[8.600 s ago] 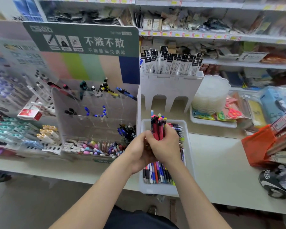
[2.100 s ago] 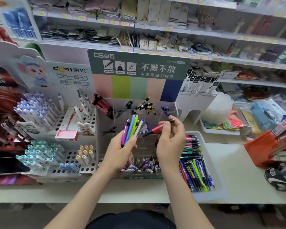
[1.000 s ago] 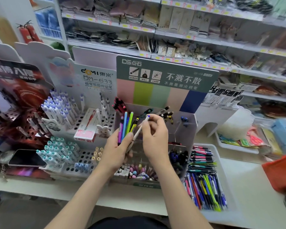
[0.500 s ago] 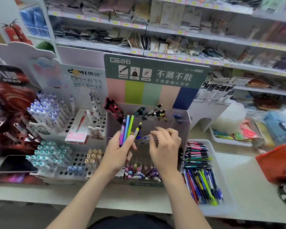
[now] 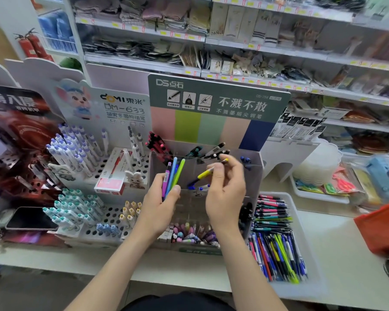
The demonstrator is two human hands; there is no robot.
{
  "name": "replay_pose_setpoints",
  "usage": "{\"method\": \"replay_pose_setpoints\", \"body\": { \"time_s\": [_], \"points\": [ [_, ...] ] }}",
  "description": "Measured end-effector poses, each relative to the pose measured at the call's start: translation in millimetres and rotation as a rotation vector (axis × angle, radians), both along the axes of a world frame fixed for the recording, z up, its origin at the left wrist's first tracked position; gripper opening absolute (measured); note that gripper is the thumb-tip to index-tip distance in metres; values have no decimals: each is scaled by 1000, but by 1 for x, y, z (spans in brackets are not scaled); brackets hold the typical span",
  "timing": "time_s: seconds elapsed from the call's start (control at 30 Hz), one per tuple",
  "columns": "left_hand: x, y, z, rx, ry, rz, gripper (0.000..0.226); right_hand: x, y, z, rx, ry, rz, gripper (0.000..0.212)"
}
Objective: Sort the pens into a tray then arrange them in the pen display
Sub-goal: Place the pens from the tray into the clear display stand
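My left hand (image 5: 160,205) grips a small bunch of pens (image 5: 172,176), purple, blue and green, held upright in front of the clear pen display (image 5: 254,176). My right hand (image 5: 225,194) pinches a yellow pen (image 5: 206,173), tilted, over the display's middle compartments. Red, black and blue pens stand in the display's back row. The white tray (image 5: 310,254) to the right holds several sorted pens lying in two groups.
A white peg-hole pen stand (image 5: 112,221) with teal, purple and yellow pens stands to the left, a red pen box (image 5: 110,185) on it. A phone (image 5: 29,218) lies far left. An orange bag (image 5: 382,230) sits at the right. Shelves of goods rise behind.
The yellow pen has passed from the left hand's bunch to my right hand, which lifted toward the display's middle. The left hand holds fewer pens than before.
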State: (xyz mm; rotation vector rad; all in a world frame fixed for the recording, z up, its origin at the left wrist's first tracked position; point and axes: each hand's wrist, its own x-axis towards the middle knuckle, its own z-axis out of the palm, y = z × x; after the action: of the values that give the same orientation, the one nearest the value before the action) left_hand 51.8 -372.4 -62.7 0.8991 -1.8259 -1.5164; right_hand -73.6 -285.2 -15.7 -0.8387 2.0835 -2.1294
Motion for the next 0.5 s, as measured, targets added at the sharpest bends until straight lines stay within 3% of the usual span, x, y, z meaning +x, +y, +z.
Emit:
{"method": "replay_pose_setpoints", "body": {
  "time_s": [0.17, 0.23, 0.4, 0.5],
  "points": [
    [1, 5, 11, 105, 6, -65, 17, -28, 11, 18, -161, 330, -367, 15],
    [-3, 9, 18, 172, 31, -92, 15, -45, 10, 13, -55, 451, -423, 15],
    [-13, 13, 33, 305, 107, -120, 21, -81, 2, -19, 424, 639, -272, 24],
    [-18, 16, 36, 325, 117, -132, 16, -82, 1, -19, 533, 697, -346, 25]
  ]
}}
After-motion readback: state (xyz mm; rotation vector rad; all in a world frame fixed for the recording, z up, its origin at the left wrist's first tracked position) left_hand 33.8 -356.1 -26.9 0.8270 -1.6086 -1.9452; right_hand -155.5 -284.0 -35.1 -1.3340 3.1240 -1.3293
